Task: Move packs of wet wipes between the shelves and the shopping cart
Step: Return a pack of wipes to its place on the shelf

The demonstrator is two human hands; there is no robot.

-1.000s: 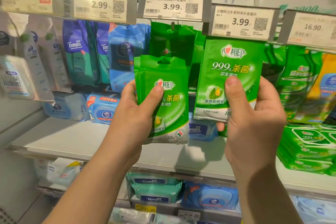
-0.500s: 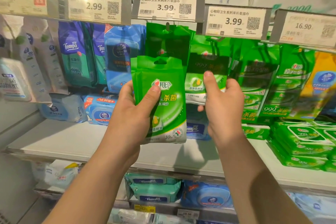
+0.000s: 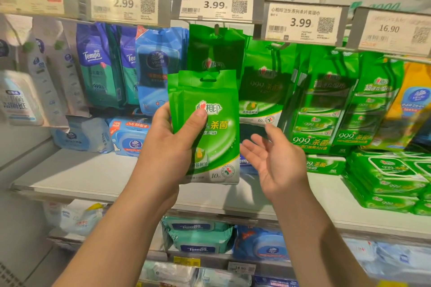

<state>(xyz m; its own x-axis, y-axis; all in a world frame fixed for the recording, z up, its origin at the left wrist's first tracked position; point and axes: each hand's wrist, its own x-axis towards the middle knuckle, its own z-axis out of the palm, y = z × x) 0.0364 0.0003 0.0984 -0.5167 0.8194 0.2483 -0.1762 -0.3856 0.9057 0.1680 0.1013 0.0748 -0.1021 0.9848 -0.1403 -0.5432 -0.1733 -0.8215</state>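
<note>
While the left hand (image 3: pixel 170 147) grips a small bundle of green wipes packs (image 3: pixel 211 128) upright in front of the shelving, its thumb lies across the front face and its fingers curl behind the left edge. At least two packs show in that bundle, judging by the offset top edges; an exact count cannot be told. The front pack has a hang slot at its top and a white strip along its bottom.

Just to the right, the right hand (image 3: pixel 272 163) is spread open, palm up and turned toward the bundle, fingers relaxed and holding nothing; its fingertips sit near the bundle's lower right corner without clearly touching it.

Behind the held bundle, more green packs hang from a peg (image 3: pixel 217 53), and another hanging green pack (image 3: pixel 261 86) is beside them to the right. Further right hang two larger green multipacks (image 3: pixel 326 109). Five price tags (image 3: pixel 215 6) run along the rail above; four prices can be read: 2.99, 3.99, 3.99 and 16.90. Blue Tempo packs (image 3: pixel 95 67) hang at left. On the white shelf (image 3: pixel 77 177) below, flat green packs (image 3: pixel 384 179) are stacked at right.
</note>
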